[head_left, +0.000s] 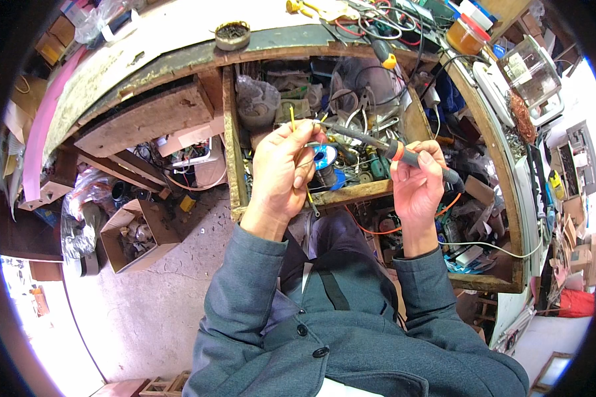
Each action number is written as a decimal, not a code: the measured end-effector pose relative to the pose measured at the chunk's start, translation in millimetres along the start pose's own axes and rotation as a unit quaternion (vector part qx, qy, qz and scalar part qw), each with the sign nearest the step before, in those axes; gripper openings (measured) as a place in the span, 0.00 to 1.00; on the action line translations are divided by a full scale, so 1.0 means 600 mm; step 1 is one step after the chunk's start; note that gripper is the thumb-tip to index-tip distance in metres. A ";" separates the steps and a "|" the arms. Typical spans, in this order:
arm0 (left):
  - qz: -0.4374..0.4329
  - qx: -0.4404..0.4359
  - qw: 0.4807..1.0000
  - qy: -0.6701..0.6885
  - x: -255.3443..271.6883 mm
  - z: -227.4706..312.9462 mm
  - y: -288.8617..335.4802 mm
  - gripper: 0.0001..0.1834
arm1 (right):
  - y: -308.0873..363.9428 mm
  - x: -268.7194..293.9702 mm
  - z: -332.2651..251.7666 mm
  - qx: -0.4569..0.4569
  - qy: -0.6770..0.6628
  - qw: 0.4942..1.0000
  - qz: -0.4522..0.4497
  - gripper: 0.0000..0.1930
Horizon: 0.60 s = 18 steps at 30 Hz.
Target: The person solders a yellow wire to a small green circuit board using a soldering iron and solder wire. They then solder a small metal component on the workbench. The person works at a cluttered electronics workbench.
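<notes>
My right hand (417, 185) is wrapped round the black and orange handle of a soldering iron (402, 153), and its orange cord runs down behind the wrist. The iron's metal shaft slants up and left, its tip close to the fingers of my left hand (281, 169). Those fingers are pinched on a thin yellow wire (293, 116), which sticks out above and below the fist. Just right of the left hand is a spool (324, 157) with a blue rim; I cannot tell whether it hangs from the hand or lies in the drawer.
Under my hands an open wooden drawer (341, 193) is crammed with tools and parts. On the bench behind stand a round tin (232, 36) and an orange jar (467, 36), with tangled leads between them. A cardboard box (139, 235) sits on the floor at left.
</notes>
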<state>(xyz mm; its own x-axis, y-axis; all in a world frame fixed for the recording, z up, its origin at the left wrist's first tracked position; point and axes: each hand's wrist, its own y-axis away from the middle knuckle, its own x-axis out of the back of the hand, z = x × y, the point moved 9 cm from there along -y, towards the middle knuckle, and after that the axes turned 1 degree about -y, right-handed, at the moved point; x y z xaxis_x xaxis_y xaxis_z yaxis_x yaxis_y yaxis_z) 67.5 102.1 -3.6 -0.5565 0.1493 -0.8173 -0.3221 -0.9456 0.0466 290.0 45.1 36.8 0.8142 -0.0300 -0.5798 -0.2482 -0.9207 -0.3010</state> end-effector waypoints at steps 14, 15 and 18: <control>0.003 0.000 1.000 -0.006 0.000 0.001 0.000 0.11 | -0.001 0.001 0.000 0.002 -0.010 1.000 -0.005 0.08; -0.001 -0.002 1.000 0.000 0.001 0.000 0.000 0.11 | -0.001 0.003 0.001 0.001 -0.012 1.000 -0.004 0.08; -0.005 -0.003 1.000 0.005 0.001 -0.001 -0.001 0.11 | -0.002 0.006 0.002 -0.003 -0.015 1.000 0.005 0.08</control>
<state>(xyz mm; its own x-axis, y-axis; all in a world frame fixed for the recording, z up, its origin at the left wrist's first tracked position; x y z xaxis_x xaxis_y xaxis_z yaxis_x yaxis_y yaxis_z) 68.1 102.7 -4.5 -0.5453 0.1554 -0.8237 -0.3229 -0.9458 0.0354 292.9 46.3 34.0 0.7950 -0.0276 -0.6060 -0.2536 -0.9226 -0.2907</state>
